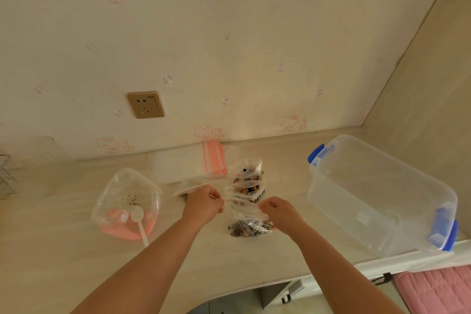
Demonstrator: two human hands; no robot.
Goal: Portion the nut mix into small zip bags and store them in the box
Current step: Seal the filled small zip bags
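A small zip bag (pixel 242 208) with a red seal line is stretched between my hands above the counter. My left hand (pixel 204 202) pinches its left end and my right hand (pixel 277 209) pinches its right end. Under and behind it lie several filled bags of nut mix (pixel 248 181), in a row running away from me. A large clear bag (pixel 127 201) with only crumbs sits in a pink bowl at the left, a white spoon (pixel 139 219) leaning in it. The clear storage box (pixel 382 194) with blue latches stands open at the right.
A stack of unused zip bags (pixel 212 158) with red strips lies against the wall. One more flat bag (pixel 193 183) rests behind my left hand. A wall socket (pixel 145 104) is above the counter. The counter edge runs close to me, pink cloth (pixel 433 288) below right.
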